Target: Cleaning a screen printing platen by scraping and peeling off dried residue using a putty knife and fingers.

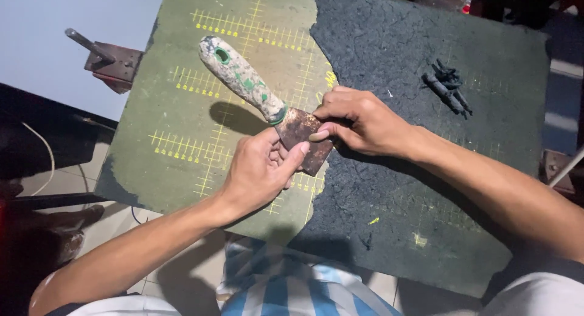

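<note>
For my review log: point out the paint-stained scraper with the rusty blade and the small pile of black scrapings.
Paint-stained scraper (pixel 240 76), head view, mid-handle.
Pile of black scrapings (pixel 447 88), head view, centre of pile.

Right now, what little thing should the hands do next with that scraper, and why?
Probably push the scraper a bit further under the dark layer: both the left hand and right hand pinch its rusty blade right at that layer's ragged edge on the green mat.

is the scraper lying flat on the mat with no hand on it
No, the left hand and right hand both grip the scraper at its blade.
</note>
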